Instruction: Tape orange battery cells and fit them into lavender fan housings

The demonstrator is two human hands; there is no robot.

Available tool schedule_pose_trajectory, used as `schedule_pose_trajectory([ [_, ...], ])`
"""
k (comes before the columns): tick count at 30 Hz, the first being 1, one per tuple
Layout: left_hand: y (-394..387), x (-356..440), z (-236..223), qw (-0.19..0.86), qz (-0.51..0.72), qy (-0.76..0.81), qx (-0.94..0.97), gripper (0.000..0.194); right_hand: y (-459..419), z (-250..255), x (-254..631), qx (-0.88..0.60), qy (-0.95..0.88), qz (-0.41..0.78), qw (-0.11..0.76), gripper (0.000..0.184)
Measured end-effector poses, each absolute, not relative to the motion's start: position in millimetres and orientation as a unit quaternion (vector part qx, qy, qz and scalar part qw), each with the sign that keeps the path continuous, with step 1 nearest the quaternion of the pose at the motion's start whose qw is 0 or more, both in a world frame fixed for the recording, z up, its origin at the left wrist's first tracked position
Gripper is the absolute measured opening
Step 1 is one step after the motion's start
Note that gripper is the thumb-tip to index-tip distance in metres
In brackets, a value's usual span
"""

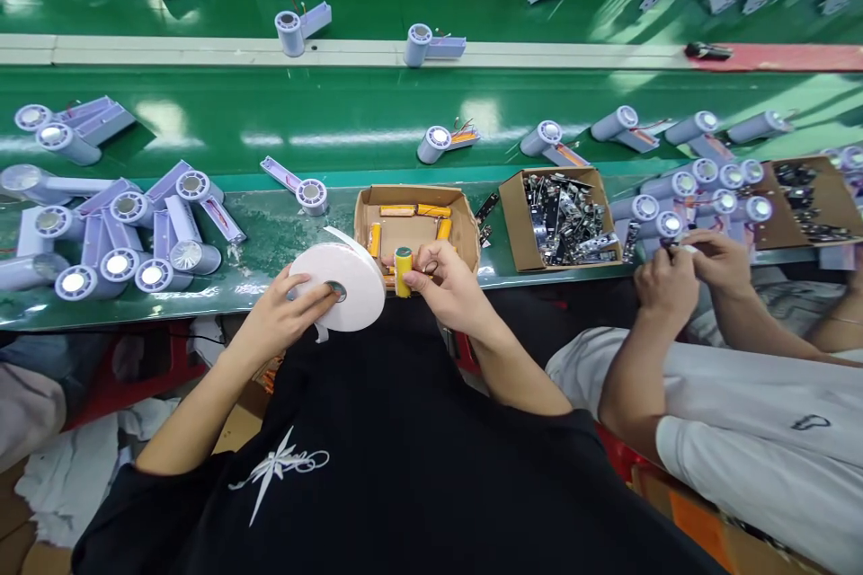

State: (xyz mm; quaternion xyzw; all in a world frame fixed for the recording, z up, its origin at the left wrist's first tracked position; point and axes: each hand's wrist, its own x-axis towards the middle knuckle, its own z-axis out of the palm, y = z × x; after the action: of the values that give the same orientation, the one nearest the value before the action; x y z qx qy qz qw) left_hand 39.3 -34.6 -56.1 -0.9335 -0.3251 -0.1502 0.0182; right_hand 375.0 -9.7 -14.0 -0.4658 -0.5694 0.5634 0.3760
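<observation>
My left hand (287, 310) grips a white roll of tape (345, 284), fingers at its core, with a loose end curling off the top. My right hand (446, 286) holds a yellow cylindrical battery (403, 270) upright beside the roll. Both hands hover just in front of an open cardboard box (465, 220) with several more yellow batteries (414, 210) lying in it. The box sits at the near edge of the green bench (270, 234).
A pile of lavender handheld fan bodies (128, 234) lies at left. A second box of metal clips (564, 217) stands right of the battery box. A co-worker's hands (694, 269) work at right beside more fan bodies (701, 189). Further fans ride the green conveyor (378, 108) behind.
</observation>
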Motion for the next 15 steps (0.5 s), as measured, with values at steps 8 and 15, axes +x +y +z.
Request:
schedule_pose_trajectory([
  [8, -28, 40, -44, 0.029, -0.137, -0.276, -0.951, 0.06, 15, 10, 381, -0.473, -0.698, 0.44, 0.311, 0.029],
  [15, -29, 43, -44, 0.027, -0.125, -0.264, -0.956, 0.053, 27, 13, 373, -0.461, -0.761, 0.378, 0.256, 0.031],
])
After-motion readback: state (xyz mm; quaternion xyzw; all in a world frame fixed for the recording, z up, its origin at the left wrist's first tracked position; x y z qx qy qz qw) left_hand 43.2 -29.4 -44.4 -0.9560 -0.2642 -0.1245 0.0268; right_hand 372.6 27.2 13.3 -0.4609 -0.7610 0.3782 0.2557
